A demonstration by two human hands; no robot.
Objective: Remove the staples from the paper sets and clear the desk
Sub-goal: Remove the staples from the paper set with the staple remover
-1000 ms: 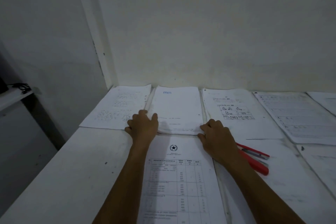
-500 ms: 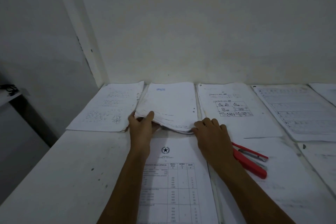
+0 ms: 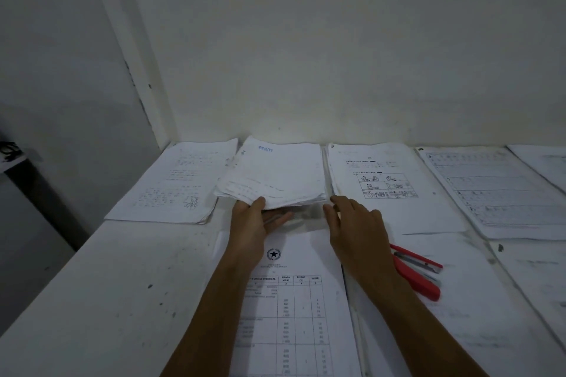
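I see two bare forearms reaching in from the bottom edge, with no sleeves on either one. My left hand [image 3: 249, 223] and right hand [image 3: 355, 228] carry no gloves, rings, watch or bands that I can make out in this dim light.

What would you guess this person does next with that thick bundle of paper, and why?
Probably draw the bundle toward them. The left hand already grips its raised near edge, the right hand is open beside it, and the red tool lies close.
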